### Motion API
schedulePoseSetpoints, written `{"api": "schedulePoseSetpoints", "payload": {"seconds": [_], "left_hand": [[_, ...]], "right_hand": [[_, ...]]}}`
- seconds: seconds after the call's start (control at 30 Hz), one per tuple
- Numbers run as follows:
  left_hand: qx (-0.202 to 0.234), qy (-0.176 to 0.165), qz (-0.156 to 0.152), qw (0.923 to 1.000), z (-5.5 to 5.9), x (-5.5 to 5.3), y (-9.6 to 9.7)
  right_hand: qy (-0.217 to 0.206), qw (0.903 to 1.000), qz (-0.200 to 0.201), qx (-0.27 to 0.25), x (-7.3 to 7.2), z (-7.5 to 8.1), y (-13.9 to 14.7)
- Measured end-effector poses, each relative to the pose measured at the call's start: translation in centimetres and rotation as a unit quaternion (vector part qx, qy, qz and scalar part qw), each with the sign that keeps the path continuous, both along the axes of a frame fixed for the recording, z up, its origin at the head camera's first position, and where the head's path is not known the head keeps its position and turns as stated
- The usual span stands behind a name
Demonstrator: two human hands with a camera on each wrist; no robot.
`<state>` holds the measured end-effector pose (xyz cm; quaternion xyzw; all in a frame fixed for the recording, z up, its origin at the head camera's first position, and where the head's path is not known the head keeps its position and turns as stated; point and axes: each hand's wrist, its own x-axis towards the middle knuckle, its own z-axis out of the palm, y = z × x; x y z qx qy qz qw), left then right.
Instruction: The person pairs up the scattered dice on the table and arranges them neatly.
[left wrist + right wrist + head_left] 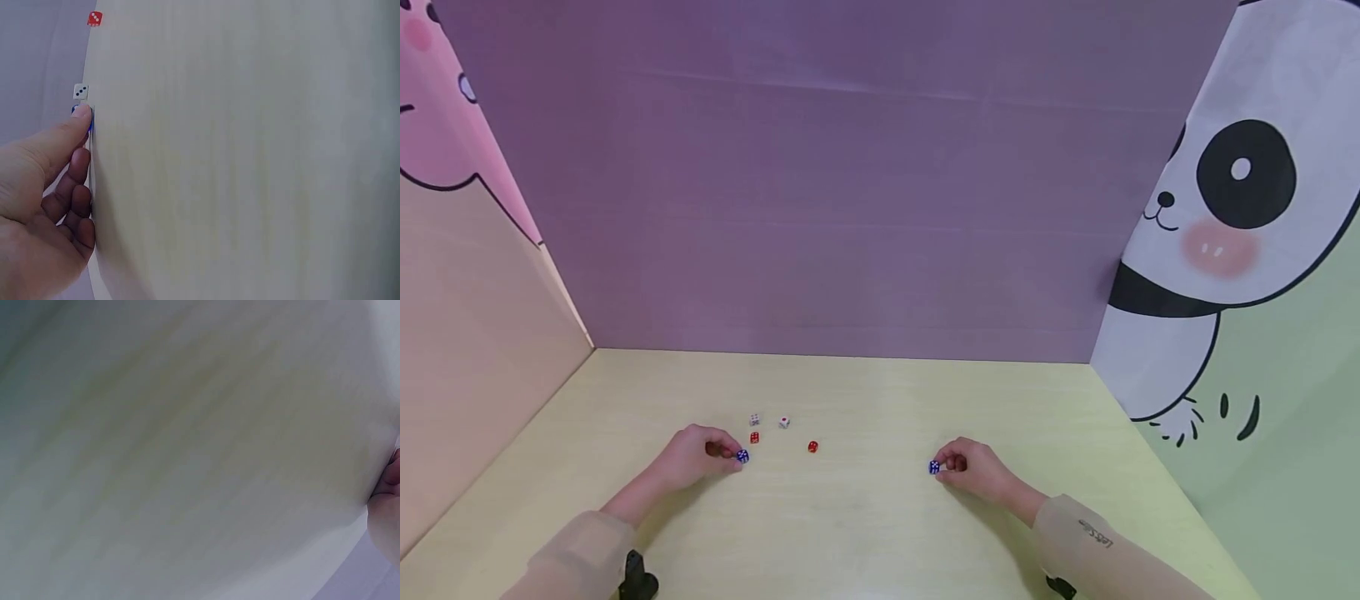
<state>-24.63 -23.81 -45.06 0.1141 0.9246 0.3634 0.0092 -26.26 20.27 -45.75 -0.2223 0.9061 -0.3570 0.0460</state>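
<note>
Between thumb and fingertips, my left hand pinches a blue die at the tabletop. In the left wrist view the thumb covers most of that die. Across the table, my right hand pinches another blue die; the right wrist view shows only part of this hand at its edge. Just beyond the left hand lie a red die and a white die. A second white die sits to their right, and a second red die lies nearer the middle.
The pale wooden table meets a purple wall at the back. A pink cartoon panel stands along the left side, and a panda panel along the right. Both forearms cross the near part of the table.
</note>
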Motion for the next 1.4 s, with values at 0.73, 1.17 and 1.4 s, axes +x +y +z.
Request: {"api": "schedulePoseSetpoints", "payload": {"seconds": [0.73, 1.17, 1.4], "left_hand": [[0.015, -0.003, 0.011, 0.9998, -0.3, 0.8, 1.9], [0.023, -0.008, 0.007, 0.9997, 0.0, 1.3, 5.1], [0.028, -0.007, -0.01, 0.9995, -0.1, 1.2, 7.0]], "right_hand": [[-0.007, 1.0, -0.002, -0.007, -0.2, -0.2, 0.0], [-0.004, 1.0, 0.002, -0.008, -0.1, -0.1, 0.0], [-0.01, 0.9999, 0.001, -0.012, 0.0, 0.1, 0.0]]}}
